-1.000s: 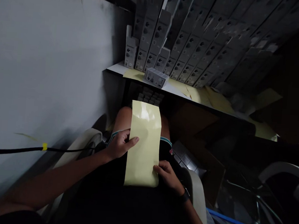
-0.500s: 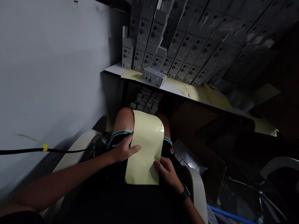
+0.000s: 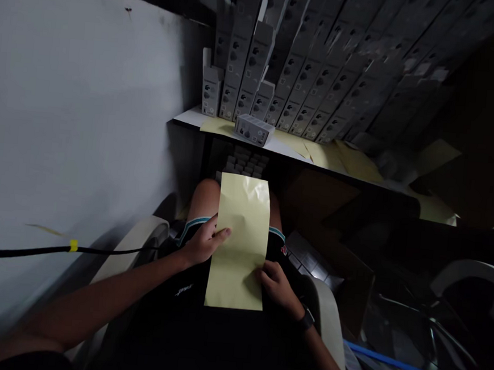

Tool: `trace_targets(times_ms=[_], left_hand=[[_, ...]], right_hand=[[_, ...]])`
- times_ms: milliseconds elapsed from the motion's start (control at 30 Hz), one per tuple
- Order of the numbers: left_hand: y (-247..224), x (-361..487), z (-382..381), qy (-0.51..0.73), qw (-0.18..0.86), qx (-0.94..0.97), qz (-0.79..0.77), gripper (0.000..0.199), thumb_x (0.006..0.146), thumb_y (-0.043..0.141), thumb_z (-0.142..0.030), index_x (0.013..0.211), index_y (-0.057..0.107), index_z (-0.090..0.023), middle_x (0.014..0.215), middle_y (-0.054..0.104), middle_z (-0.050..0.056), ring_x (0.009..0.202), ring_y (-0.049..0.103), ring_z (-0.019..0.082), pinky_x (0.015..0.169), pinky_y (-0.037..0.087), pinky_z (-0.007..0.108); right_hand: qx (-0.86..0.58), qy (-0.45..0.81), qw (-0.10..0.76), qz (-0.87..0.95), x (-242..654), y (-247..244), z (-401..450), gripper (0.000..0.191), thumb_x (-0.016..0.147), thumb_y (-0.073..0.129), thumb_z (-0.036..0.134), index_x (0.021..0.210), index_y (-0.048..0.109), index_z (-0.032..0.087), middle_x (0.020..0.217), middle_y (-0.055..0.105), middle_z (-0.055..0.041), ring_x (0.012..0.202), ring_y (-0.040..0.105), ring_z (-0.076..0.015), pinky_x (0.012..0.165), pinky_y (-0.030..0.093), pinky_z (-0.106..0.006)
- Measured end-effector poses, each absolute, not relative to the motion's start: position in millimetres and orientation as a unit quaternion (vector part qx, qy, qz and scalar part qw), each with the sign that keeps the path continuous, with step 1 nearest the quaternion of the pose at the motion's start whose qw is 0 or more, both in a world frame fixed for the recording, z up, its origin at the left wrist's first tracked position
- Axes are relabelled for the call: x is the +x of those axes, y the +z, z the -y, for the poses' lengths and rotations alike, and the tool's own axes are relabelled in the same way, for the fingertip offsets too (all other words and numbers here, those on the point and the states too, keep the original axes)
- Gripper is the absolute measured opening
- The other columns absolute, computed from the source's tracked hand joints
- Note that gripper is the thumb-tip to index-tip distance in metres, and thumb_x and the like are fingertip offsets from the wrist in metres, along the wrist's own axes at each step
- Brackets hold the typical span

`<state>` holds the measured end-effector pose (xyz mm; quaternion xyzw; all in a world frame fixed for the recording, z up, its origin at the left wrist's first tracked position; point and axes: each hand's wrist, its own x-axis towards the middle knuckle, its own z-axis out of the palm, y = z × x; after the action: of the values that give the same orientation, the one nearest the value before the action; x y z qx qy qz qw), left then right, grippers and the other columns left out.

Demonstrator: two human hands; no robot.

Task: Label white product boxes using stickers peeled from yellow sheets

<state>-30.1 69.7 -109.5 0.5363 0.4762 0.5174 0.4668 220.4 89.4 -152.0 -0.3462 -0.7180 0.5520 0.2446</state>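
A pale yellow paper sheet (image 3: 240,253) lies lengthwise over my lap, with a glossy, creased patch near its far end. My left hand (image 3: 203,243) grips its left edge, the thumb on top and the fingers underneath, out of sight. At the lower right edge, my right hand (image 3: 277,284) has curled fingers that pinch the sheet; the fingertips are partly hidden. A dark band is around my right wrist.
Ahead is a shelf (image 3: 188,116) with rows of stacked small printed boxes (image 3: 287,117). One box (image 3: 253,129) lies on its side at the shelf's front, by more yellow sheets (image 3: 328,157). White chair arms (image 3: 129,241) flank me. A black cable (image 3: 113,250) runs along the left wall.
The sheet's far end has straightened from a downward curl and now reaches farther forward. My left hand has shifted slightly up and left with it; the right has stayed nearly in place.
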Motion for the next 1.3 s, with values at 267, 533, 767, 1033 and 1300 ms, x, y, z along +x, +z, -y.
trace_targets(times_ms=[267, 533, 767, 1033, 1300], left_hand=[[-112, -33, -74, 0.533, 0.45, 0.55, -0.459, 0.06, 0.091, 0.058, -0.041, 0.142, 0.041, -0.015, 0.136, 0.057, 0.015, 0.108, 0.064, 0.016, 0.087, 0.053, 0.02], [-111, -32, -73, 0.491, 0.402, 0.589, -0.501, 0.056, 0.092, 0.054, -0.044, 0.138, 0.044, -0.014, 0.13, 0.061, 0.012, 0.109, 0.063, 0.015, 0.094, 0.051, 0.022], [-118, -32, -72, 0.474, 0.395, 0.601, -0.508, 0.052, 0.09, 0.056, -0.043, 0.133, 0.05, -0.015, 0.125, 0.064, 0.011, 0.111, 0.064, 0.016, 0.099, 0.049, 0.023], [-132, -32, -82, 0.492, 0.434, 0.56, -0.506, 0.055, 0.088, 0.058, -0.046, 0.131, 0.046, -0.013, 0.128, 0.062, 0.012, 0.105, 0.065, 0.017, 0.087, 0.053, 0.023], [-143, -33, -90, 0.515, 0.457, 0.533, -0.491, 0.059, 0.087, 0.06, -0.047, 0.132, 0.043, -0.012, 0.131, 0.06, 0.015, 0.107, 0.065, 0.018, 0.09, 0.054, 0.027]], right_hand=[[-0.347, 0.663, 0.213, 0.629, 218, -153, -93, 0.029, 0.082, 0.056, 0.038, 0.09, 0.07, 0.014, 0.083, 0.068, -0.0056, 0.074, 0.06, -0.0163, 0.072, 0.049, -0.029], [-0.357, 0.678, 0.197, 0.612, 216, -153, -93, 0.024, 0.076, 0.055, 0.031, 0.085, 0.068, 0.013, 0.082, 0.069, -0.0044, 0.071, 0.06, -0.015, 0.069, 0.048, -0.027], [-0.377, 0.696, 0.17, 0.587, 216, -153, -94, 0.025, 0.073, 0.057, 0.031, 0.083, 0.068, 0.011, 0.079, 0.07, -0.005, 0.067, 0.06, -0.0135, 0.063, 0.046, -0.024], [-0.385, 0.694, 0.162, 0.586, 219, -158, -97, 0.026, 0.073, 0.058, 0.033, 0.08, 0.069, 0.011, 0.075, 0.069, -0.0048, 0.062, 0.057, -0.0119, 0.058, 0.042, -0.023], [-0.376, 0.702, 0.159, 0.583, 220, -156, -97, 0.03, 0.076, 0.06, 0.035, 0.089, 0.071, 0.01, 0.083, 0.07, -0.0067, 0.076, 0.063, -0.0165, 0.069, 0.048, -0.027]])
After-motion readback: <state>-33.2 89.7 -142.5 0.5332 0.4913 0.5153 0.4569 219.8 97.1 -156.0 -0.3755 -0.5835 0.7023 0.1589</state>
